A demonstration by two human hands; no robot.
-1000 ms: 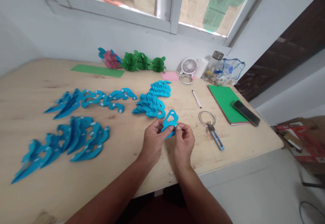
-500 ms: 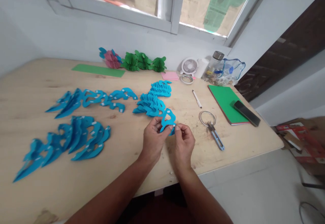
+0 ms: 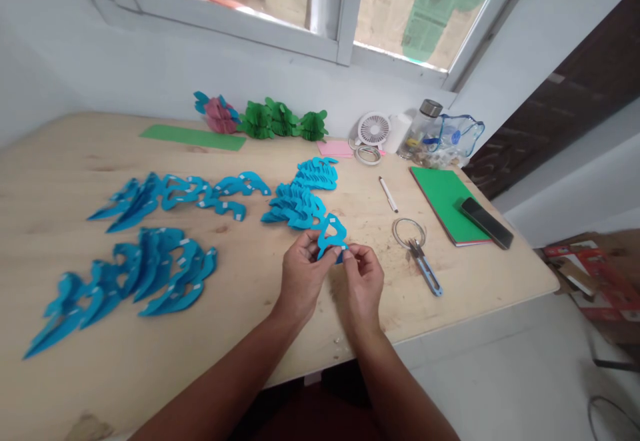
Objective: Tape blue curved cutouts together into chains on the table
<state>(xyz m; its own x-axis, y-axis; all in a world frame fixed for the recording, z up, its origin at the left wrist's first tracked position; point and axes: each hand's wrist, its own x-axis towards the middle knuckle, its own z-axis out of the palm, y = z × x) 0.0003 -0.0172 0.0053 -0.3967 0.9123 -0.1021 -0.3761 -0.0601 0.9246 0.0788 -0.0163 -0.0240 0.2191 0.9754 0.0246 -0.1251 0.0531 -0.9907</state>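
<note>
Pinching the blue cut-out [image 3: 329,243] just above the table [image 3: 240,301], the left hand [image 3: 303,266] and right hand [image 3: 364,275] are both closing thumb and fingers narrowly on its lower edge, the left one at seven o'clock, the right one at five, beside a small white patch [image 3: 343,248]. Working neatly here is probably calling for light, level pressure, with the thumbs lying close to that patch so the thin loop above is not buckling or creasing. The piece is looking like smooth, bendy paper, curving around an open hole, with another pale square showing at its top. At ten o'clock a rippled stack [image 3: 293,206] is bunching in soft waves, and near twelve a second stack [image 3: 319,174] is lying in tighter ridges. Just below nine o'clock, larger folded pieces [image 3: 155,264] are fanning out in pointed, wavy layers. A slim white pen [image 3: 389,195] is lying at two o'clock, a thin round ring [image 3: 409,233] at three, and hard-handled snips [image 3: 426,269] are resting toward four.
</note>
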